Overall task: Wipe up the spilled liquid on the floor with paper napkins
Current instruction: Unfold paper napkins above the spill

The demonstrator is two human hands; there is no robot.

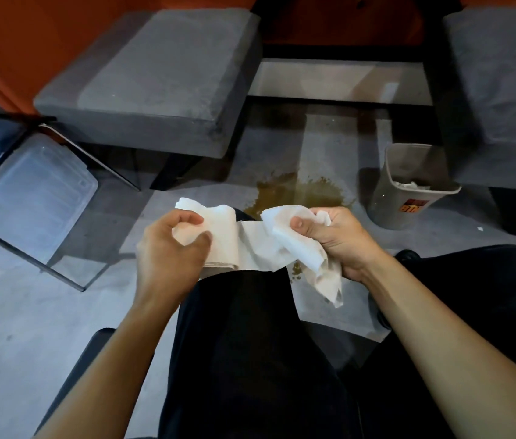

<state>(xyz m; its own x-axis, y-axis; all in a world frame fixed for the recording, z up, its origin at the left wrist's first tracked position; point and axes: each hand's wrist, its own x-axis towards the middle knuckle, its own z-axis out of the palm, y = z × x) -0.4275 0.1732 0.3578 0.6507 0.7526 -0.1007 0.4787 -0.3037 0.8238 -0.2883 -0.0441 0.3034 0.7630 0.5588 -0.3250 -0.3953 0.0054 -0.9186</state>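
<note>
My left hand (172,245) pinches one end of the paper napkins (250,245) and my right hand (334,240) is closed round the bunched other end, both held over my knee. The spilled liquid (301,194) lies brown on the grey floor (28,312) just beyond, left of the waste bin (408,191). I think it best to separate a thick wad before pressing down, working from the puddle's edge inward.
</note>
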